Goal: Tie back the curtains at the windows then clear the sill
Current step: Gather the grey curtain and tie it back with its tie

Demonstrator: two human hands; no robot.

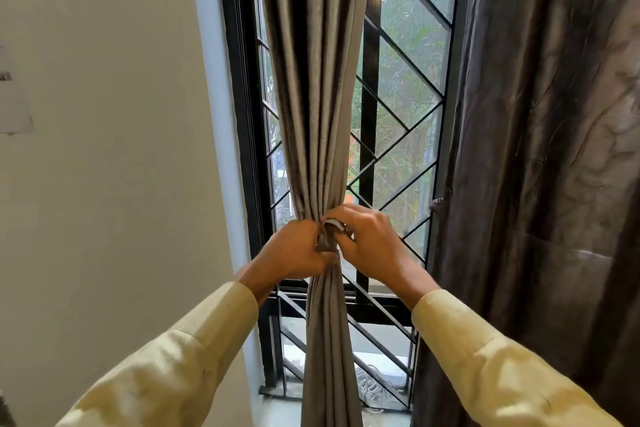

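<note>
A grey-brown curtain [315, 97] hangs bunched into a narrow column in front of the black-framed window [408, 87]. At its waist both hands meet. My left hand [294, 250] grips the gathered folds from the left. My right hand [370, 239] pinches a grey tie-back band [330, 230] that wraps the bunch between the two hands. Below the hands the curtain falls straight down to the sill [277, 406], which is mostly hidden by the fabric and my sleeves.
A second, darker curtain [540, 166] hangs loose on the right, covering that side of the window. A black diagonal grille [398, 135] backs the glass. A cream wall [104, 149] fills the left. A tangle of cable [372, 386] lies behind the lower grille.
</note>
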